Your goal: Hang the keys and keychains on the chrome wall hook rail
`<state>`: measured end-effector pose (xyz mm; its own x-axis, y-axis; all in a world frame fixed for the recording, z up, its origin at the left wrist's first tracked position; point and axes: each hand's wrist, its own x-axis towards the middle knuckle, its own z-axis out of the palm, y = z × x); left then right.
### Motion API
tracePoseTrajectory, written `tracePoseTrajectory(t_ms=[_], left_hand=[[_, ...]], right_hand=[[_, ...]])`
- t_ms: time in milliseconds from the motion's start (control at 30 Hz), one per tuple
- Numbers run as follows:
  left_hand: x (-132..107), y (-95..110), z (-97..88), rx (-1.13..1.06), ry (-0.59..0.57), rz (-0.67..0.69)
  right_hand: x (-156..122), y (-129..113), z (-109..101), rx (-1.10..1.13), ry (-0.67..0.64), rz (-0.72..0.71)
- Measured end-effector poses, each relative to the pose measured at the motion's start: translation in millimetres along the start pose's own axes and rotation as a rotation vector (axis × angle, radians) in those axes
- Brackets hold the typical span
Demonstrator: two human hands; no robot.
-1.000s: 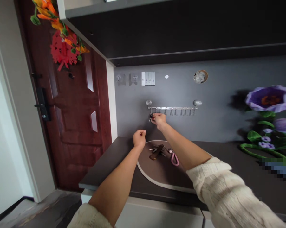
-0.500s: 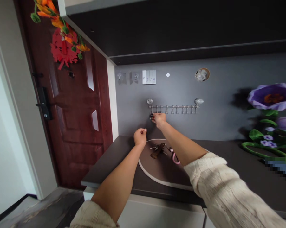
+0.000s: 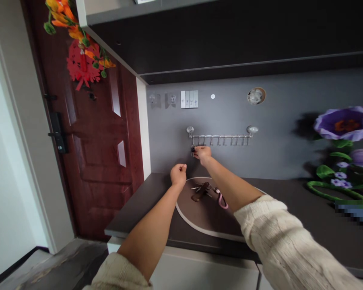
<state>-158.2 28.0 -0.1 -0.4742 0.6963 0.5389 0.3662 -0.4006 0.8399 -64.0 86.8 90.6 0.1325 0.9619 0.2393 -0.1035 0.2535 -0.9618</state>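
Observation:
Just under the left end of a metal hook rail [image 3: 220,136], my right hand [image 3: 203,153] pinches a small bunch of keys [image 3: 192,150] with a dark fob. The keys' ring is at the leftmost hook; whether it bears on the hook is too small to tell. My left hand [image 3: 178,175] is held lower and to the left, above the counter, its fingers curled closed; anything inside it is hidden. Below the hands, more keys with a brown holder [image 3: 201,191] and a pink strap [image 3: 222,200] lie on a brown mat [image 3: 211,219] with a pale rim.
Overhead hangs a dark cabinet [image 3: 229,40]. Labelled white strips [image 3: 189,99] and two clear hooks [image 3: 172,99] are stuck to the grey back wall. Purple artificial flowers [image 3: 344,125] stand at the right. A dark red door [image 3: 103,161] is on the left.
My right hand and the keys in it have dropped slightly, and the keys now hang straighter below the leftmost hook. My left hand has hardly moved.

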Motion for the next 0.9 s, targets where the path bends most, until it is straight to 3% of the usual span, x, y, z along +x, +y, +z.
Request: tracePoseTrajectory(t_ms=[233, 467, 700, 900], left_hand=[[-3, 4, -0.8, -0.050, -0.066, -0.006], [-13, 13, -3.6, -0.029, -0.216, 0.006], [-25, 19, -4.1, 0.050, -0.440, 0.082], [-31, 22, -2.0, 0.109, -0.548, 0.145]], right_hand=[[-12, -5, -14, -0.021, -0.039, 0.022], [-38, -11, -47, -0.079, -0.134, 0.016], [-63, 14, -88, -0.390, -0.292, -0.115], [-64, 38, -113, -0.663, -0.441, -0.234]])
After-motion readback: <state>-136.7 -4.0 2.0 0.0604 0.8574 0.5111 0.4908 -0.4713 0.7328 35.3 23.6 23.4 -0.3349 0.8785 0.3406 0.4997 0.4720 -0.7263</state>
